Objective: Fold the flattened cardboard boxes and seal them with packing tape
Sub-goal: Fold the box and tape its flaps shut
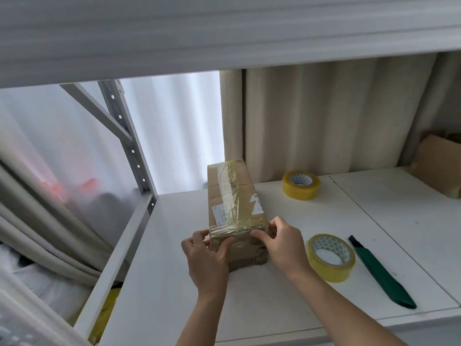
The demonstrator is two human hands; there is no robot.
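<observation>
On the white shelf board [274, 295] of a metal rack, a long brown cardboard box [230, 196] lies with one end facing the person, its top run over with a strip of clear, wrinkled packing tape that bends down over the near end. The left hand [208, 258] holds the near left corner, thumb pressed flat on the taped end face and the other fingers wrapped round the side. The right hand [280, 245] grips the near right corner the same way, thumb on the end face, fingers curled over the top edge. Both hands are thus clamped on the box, and seem to be smoothing the tape end down.

By my reading this box is folded and very nearly sealed: top seam and far end look taped, and only the pressing-down of the near end remains. The underside is hidden, so I cannot tell whether it is taped.

Just beside the right hand lies a yellowish roll of packing tape [331, 257], with a green-handled cutter [381, 273] beyond it. A second yellowish tape roll [301, 184] sits farther back. Another piece of brown cardboard [439, 163] leans at the far right, perhaps still to be done.
</observation>
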